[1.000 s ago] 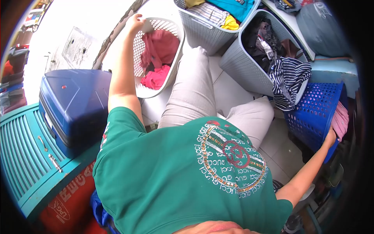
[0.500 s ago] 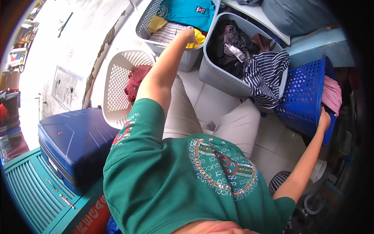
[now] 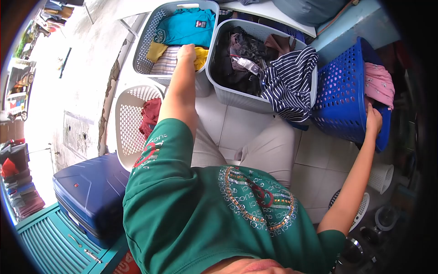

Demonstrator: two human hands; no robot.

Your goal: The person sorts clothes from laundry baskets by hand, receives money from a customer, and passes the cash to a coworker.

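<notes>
L hand (image 3: 186, 52) reaching over grey basket (image 3: 201, 84) near yellow cloth (image 3: 201, 58), can't tell grip. R hand (image 3: 374, 121) well apart, clamping blue basket (image 3: 349, 123) by rim, prob best hold, stiff. Pink cloth (image 3: 379, 84) poking out, prob soft.

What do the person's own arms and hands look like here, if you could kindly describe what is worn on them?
The left hand and right hand are both bare: no gloves, and no watch or bracelet shows. The left sleeve is short and green, with a red emblem and pale lettering. The right sleeve is also short and green; any markings there are unclear.
</notes>
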